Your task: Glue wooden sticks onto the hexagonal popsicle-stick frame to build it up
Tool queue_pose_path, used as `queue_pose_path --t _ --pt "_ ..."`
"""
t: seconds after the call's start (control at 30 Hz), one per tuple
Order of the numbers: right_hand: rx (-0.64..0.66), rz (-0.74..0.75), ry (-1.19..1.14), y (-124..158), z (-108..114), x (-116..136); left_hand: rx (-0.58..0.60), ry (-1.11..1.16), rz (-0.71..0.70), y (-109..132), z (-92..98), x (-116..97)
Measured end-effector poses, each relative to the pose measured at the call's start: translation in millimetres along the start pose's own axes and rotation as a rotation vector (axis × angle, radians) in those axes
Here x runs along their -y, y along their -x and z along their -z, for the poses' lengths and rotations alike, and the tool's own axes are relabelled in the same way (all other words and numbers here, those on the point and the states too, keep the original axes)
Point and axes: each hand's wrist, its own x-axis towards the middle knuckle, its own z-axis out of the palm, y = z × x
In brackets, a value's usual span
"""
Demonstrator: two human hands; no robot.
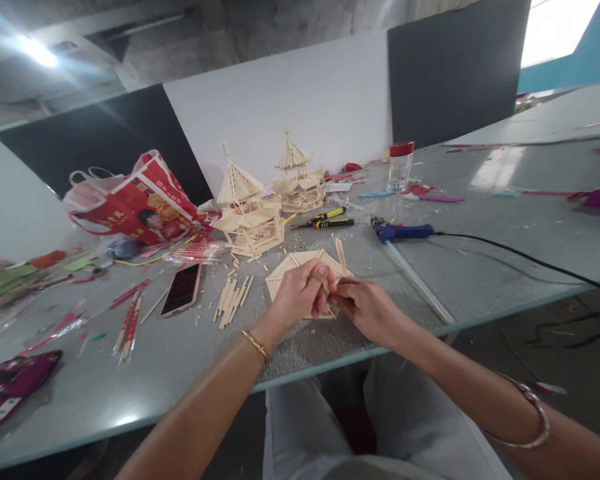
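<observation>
My left hand [305,287] and my right hand [363,303] meet above a flat, many-sided panel [280,273] made of pale wooden sticks. The fingers of my left hand are closed around a short wooden stick [325,285], mostly hidden by the fingers. With thumb and forefinger pinched, my right hand meets it at the fingertips; what exactly lies in that pinch is too small to tell. Just beyond the hands, a pair of upright-looking sticks [341,255] shows at the panel's far right edge. Loose short sticks [233,300] lie left of the panel.
Two stick-built pagoda models [250,220] stand behind the panel. Pliers [330,217] and a blue glue gun [403,231] with a glue stick [420,283] and black cable lie beyond and right. A phone [183,290], red bag [145,200] and lidded jar [401,167] surround the work.
</observation>
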Motion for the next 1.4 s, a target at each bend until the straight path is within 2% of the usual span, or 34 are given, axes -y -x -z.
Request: queue_pose_path --t 1.4 --pt "0.014 -0.009 -0.026 -1.1 -0.3 -0.7 -0.013 0.024 -0.004 -0.8 -0.3 1.3"
